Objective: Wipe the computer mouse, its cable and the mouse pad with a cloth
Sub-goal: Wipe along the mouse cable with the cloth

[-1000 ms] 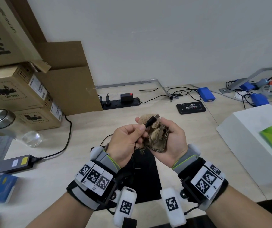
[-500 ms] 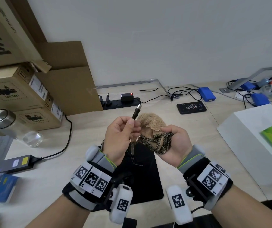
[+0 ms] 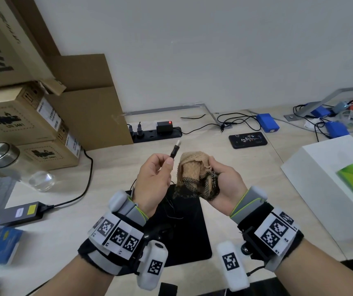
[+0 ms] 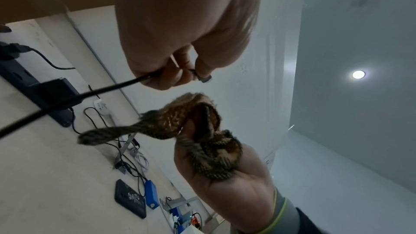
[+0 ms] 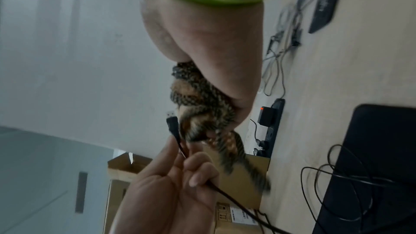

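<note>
My left hand [image 3: 156, 174] pinches the black mouse cable [image 3: 173, 153] just below its USB plug [image 3: 178, 143], which points up and away. The cable [image 4: 74, 98] runs down from my curled fingers to loose loops [image 5: 337, 181] on the black mouse pad [image 3: 192, 227]. My right hand [image 3: 220, 180] grips a bunched tan and dark knitted cloth [image 3: 194, 176] a little right of the plug, apart from it. In the wrist views the cloth [image 4: 202, 131] and the plug [image 5: 172, 118] show a small gap. The mouse is hidden behind my left wrist.
Cardboard boxes [image 3: 22, 124] and a glass jar [image 3: 4, 161] stand at the left. A black power strip [image 3: 156, 132] lies near the wall, a dark phone [image 3: 248, 139] and blue packs [image 3: 267, 122] further right. A white box [image 3: 331, 189] sits at right, a power adapter [image 3: 22, 212] at left.
The plug was against the cloth a second ago. My left hand has since swung it upright and left, my right hand has drawn the cloth off to the right, so they now sit apart.
</note>
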The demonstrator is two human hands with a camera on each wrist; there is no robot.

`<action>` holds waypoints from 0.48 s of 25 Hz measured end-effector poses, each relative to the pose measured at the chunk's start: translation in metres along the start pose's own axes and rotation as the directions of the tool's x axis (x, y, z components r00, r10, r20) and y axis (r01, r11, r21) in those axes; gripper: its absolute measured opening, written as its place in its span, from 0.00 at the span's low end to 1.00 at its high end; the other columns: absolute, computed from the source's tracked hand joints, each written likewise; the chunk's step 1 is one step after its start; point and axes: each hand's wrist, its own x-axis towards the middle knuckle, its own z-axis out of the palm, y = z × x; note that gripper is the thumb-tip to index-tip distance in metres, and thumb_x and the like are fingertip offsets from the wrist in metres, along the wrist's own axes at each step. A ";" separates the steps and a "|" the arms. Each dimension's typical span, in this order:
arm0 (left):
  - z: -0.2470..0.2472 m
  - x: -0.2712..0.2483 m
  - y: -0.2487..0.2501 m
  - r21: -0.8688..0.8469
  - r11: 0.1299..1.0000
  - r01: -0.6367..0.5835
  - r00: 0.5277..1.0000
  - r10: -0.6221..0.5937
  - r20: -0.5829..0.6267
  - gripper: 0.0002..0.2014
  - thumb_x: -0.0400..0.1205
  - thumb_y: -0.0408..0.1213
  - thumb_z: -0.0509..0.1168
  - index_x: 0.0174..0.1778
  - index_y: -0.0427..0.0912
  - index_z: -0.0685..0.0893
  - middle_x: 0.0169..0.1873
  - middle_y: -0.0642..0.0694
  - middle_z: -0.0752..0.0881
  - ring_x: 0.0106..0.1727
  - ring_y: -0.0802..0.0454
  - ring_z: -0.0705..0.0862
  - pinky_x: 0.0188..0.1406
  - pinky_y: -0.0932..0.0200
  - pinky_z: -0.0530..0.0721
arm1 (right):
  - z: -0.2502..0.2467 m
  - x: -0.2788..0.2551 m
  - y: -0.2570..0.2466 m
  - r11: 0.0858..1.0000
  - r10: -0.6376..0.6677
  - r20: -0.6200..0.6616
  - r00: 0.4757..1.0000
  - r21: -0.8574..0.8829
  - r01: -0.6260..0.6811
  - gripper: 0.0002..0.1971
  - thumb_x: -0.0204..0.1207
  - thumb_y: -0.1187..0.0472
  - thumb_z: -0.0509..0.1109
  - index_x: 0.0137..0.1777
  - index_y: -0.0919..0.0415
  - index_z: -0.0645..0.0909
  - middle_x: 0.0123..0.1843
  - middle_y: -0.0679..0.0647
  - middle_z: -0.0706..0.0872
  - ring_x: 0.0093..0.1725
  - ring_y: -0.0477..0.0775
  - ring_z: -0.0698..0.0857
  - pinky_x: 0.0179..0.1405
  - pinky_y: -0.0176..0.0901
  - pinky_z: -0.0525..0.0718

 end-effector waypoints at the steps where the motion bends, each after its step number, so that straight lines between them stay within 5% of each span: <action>1: 0.001 0.000 -0.001 0.028 1.000 0.007 1.000 -0.007 -0.003 0.06 0.87 0.36 0.61 0.45 0.42 0.79 0.27 0.50 0.75 0.24 0.56 0.69 0.22 0.66 0.69 | 0.000 -0.002 -0.002 1.000 0.009 0.031 0.999 0.005 -0.009 0.23 0.87 0.53 0.52 0.66 0.69 0.80 0.63 0.68 0.85 0.58 0.66 0.87 0.52 0.57 0.88; 4: 0.000 0.003 -0.003 -0.045 0.996 0.082 0.996 -0.084 -0.032 0.07 0.85 0.40 0.64 0.47 0.39 0.78 0.33 0.47 0.78 0.24 0.58 0.70 0.21 0.68 0.70 | -0.002 -0.002 0.000 0.942 -0.198 0.151 0.969 -0.244 0.230 0.10 0.80 0.68 0.61 0.56 0.65 0.83 0.49 0.61 0.90 0.47 0.59 0.88 0.44 0.48 0.89; 5: -0.002 0.004 -0.003 -0.082 0.989 0.120 0.992 -0.122 -0.025 0.09 0.84 0.42 0.65 0.47 0.38 0.78 0.37 0.43 0.79 0.24 0.57 0.69 0.20 0.68 0.70 | -0.005 -0.001 0.002 0.817 -0.325 0.196 0.925 -0.435 0.379 0.08 0.77 0.72 0.64 0.49 0.63 0.83 0.41 0.53 0.90 0.40 0.51 0.87 0.38 0.41 0.87; 7: -0.005 0.004 -0.003 -0.112 0.976 0.188 0.982 -0.186 0.026 0.15 0.80 0.48 0.67 0.46 0.38 0.76 0.44 0.38 0.79 0.24 0.56 0.68 0.19 0.67 0.67 | -0.012 0.001 0.006 0.404 -0.526 0.327 0.785 -0.716 0.569 0.12 0.73 0.73 0.62 0.43 0.58 0.85 0.36 0.43 0.87 0.34 0.41 0.83 0.36 0.36 0.81; 9: -0.006 0.002 -0.003 -0.091 0.966 0.240 0.967 -0.230 0.114 0.25 0.72 0.56 0.68 0.48 0.35 0.76 0.47 0.40 0.76 0.24 0.54 0.63 0.20 0.64 0.61 | -0.019 0.004 0.007 0.037 -0.639 0.486 0.596 -0.755 0.655 0.17 0.69 0.73 0.58 0.41 0.58 0.87 0.45 0.42 0.88 0.46 0.42 0.85 0.49 0.40 0.82; 10: -0.005 0.000 -0.002 -0.073 0.963 0.259 0.957 -0.246 0.151 0.30 0.69 0.59 0.68 0.50 0.33 0.77 0.47 0.41 0.75 0.25 0.53 0.61 0.21 0.62 0.58 | -0.021 0.004 0.006 -0.063 -0.659 0.532 0.531 -0.743 0.666 0.17 0.69 0.72 0.57 0.39 0.57 0.88 0.48 0.42 0.88 0.52 0.44 0.85 0.53 0.41 0.82; 12: -0.002 -0.001 -0.002 -0.034 0.950 0.311 0.933 -0.299 0.199 0.37 0.66 0.64 0.68 0.55 0.32 0.78 0.45 0.41 0.74 0.25 0.53 0.60 0.20 0.62 0.56 | -0.021 0.003 0.007 -0.124 -0.681 0.557 0.475 -0.727 0.675 0.18 0.67 0.73 0.58 0.37 0.58 0.89 0.50 0.44 0.86 0.54 0.49 0.84 0.54 0.41 0.82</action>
